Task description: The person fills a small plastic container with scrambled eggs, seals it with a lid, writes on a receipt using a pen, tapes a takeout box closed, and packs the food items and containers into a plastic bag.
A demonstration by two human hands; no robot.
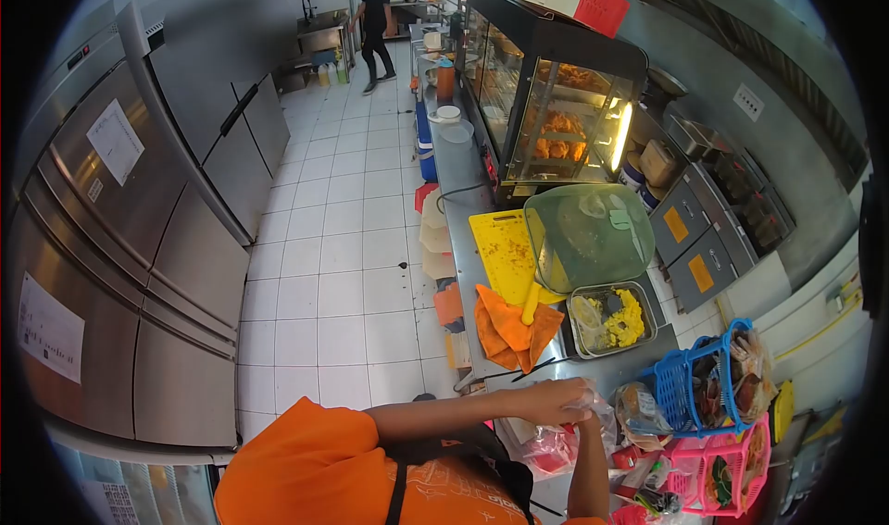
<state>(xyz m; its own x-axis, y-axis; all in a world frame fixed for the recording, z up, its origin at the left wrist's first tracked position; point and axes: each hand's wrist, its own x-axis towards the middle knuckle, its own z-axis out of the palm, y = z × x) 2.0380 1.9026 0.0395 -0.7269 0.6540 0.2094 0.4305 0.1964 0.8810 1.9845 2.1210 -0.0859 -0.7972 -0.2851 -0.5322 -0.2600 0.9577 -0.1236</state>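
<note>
My left hand (pixel 553 401) reaches across to the right at the bottom of the view, its fingers closed on thin clear plastic (pixel 606 416). My right hand (pixel 587 425) comes up from below and meets it there. The plastic and the left hand cover the right fingers, so their pose is hidden. Whether the plastic is a bag or a glove I cannot make out. Just below the hands lies a pink-and-clear plastic packet (pixel 553 451). Close by on the right sits a knotted clear bag with brownish contents (pixel 641 412).
A blue basket (pixel 681 391) and a pink basket (pixel 755 474) stand at right. Ahead are a metal tray with yellow food (pixel 625 321), an orange cloth (pixel 519 331), a yellow cutting board (pixel 500 243), a green-tinted lid (pixel 583 247) and a glass warmer (pixel 519 108). Another person (pixel 375 25) is far off.
</note>
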